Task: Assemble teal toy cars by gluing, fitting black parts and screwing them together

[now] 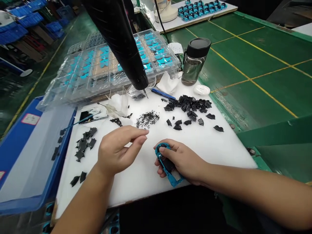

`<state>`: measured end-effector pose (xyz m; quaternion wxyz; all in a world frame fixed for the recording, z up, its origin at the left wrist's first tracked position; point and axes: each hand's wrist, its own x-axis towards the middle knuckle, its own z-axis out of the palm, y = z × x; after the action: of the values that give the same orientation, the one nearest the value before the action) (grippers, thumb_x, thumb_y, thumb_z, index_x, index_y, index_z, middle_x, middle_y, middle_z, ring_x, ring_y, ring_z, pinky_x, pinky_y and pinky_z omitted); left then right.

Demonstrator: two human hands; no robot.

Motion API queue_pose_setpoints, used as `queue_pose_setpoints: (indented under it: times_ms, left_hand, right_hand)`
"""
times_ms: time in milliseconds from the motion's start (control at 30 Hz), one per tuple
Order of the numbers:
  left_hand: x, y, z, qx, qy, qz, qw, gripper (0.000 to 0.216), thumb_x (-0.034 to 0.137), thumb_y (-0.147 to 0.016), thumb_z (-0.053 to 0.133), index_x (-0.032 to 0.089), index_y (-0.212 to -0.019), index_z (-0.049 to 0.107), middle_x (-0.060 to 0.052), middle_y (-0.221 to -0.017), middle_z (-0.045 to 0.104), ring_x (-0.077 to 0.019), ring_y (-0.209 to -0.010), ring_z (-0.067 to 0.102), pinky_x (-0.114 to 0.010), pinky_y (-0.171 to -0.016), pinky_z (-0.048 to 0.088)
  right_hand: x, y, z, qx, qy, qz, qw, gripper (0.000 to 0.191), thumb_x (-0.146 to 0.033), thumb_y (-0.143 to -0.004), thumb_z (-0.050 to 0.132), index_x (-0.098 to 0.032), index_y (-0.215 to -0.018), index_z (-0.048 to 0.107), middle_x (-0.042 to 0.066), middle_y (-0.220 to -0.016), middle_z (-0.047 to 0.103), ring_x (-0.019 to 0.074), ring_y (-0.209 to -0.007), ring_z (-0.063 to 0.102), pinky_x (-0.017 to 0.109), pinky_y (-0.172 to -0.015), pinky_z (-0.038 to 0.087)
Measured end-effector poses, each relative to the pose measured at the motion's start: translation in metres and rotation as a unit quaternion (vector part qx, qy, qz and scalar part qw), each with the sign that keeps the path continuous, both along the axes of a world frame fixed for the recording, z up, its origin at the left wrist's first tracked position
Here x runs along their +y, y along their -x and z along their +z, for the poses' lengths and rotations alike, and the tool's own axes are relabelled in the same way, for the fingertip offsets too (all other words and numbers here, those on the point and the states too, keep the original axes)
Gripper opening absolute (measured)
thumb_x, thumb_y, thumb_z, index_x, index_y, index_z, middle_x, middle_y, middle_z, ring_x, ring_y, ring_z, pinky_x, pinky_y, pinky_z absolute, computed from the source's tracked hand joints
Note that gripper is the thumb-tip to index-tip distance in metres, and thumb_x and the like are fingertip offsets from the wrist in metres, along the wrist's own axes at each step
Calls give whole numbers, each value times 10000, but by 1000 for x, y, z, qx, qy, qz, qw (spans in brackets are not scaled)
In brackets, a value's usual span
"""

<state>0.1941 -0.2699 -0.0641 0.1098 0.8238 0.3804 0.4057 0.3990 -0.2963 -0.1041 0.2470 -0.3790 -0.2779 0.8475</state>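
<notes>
Green workbench [251, 61] with yellow lines; white board [214, 149] sits on it, all positions taken from this board. Left of the board: blue plastic bin [29, 156]. Behind it: clear plastic tray [156, 37] holding blue parts, with a black nozzle tool [117, 39] hanging over the tray's front edge. Back right corner of the board: glass bottle with black lid [195, 63], white cloth [167, 83] just beside it. On the board: black scraps in 2 main groups, right group [192, 105], left group [84, 143], and a heap of tiny black bits [147, 119] between them (too small to tell what they are). Near the board's front edge, right hand [181, 161] closes around blue plastic frame [166, 165], gripping it against the board. Left hand [118, 151] hovers just beside, fingers pinched; cannot tell if anything is held.
</notes>
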Motion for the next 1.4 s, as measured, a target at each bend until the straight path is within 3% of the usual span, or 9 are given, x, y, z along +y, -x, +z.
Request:
queue_pose_setpoints:
  times_ms: [533, 1000, 1400]
  left_hand:
    - [0, 0, -4, 50, 25, 58, 997, 148, 143, -858, 672, 239, -964, 711, 16, -768, 734, -100, -602, 630, -230, -570, 514]
    - [3, 0, -6, 63, 19, 51, 997, 127, 133, -852, 682, 213, -945, 716, 7, -810, 758, -103, -643, 664, -216, -625, 548]
    - [4, -2, -6, 59, 18, 53, 997, 84, 190, -880, 643, 203, -889, 725, -13, -794, 766, -139, -662, 696, -238, -584, 532]
  right_hand:
    - [0, -1, 1, 8, 16, 8, 1000, 234, -435, -903, 638, -218, -966, 578, 18, -778, 666, 157, -623, 672, 313, -628, 554]
    - [1, -2, 2, 4, 13, 15, 1000, 237, -433, -907, 634, -213, -973, 576, 12, -769, 658, 151, -621, 671, 307, -632, 563]
    - [0, -1, 2, -11, -2, 9, 1000, 231, -423, -892, 641, -206, -925, 567, 14, -748, 670, 154, -605, 670, 300, -605, 563]
